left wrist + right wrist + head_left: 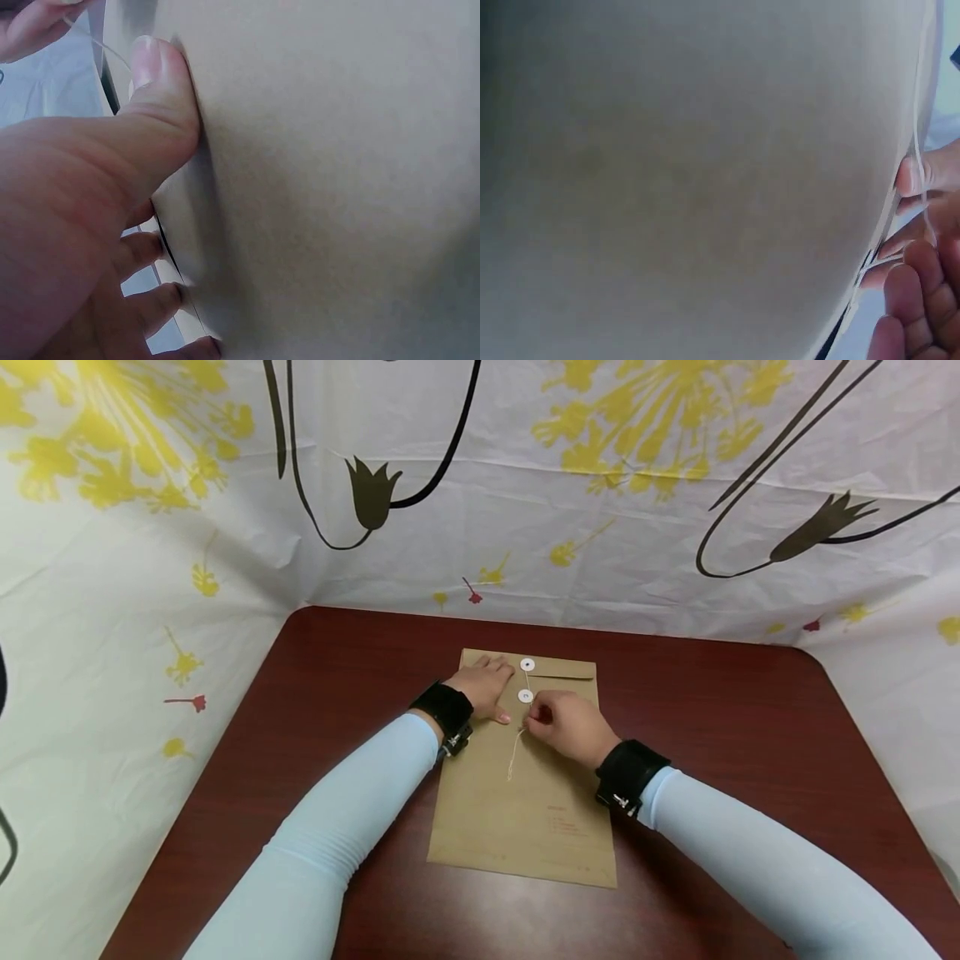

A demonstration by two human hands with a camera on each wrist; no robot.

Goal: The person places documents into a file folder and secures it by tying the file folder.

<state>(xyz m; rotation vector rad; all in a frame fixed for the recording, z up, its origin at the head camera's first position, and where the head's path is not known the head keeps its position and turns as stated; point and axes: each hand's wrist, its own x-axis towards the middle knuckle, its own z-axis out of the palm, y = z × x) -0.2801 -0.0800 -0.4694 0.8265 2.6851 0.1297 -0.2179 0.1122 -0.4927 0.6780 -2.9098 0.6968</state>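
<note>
A brown paper string-tie envelope lies on the table, its flap at the far end. Two white paper discs sit one above the other near the flap, with thin white string running between them. My left hand rests on the envelope left of the discs, fingers spread and thumb pressing the paper. Just below the lower disc, my right hand pinches the string between thumb and curled fingers. The string's loose end trails down over the envelope.
The dark red-brown table extends around the envelope on all sides. Behind it hangs a white cloth with yellow and dark flower prints. Small red print marks the envelope's lower right.
</note>
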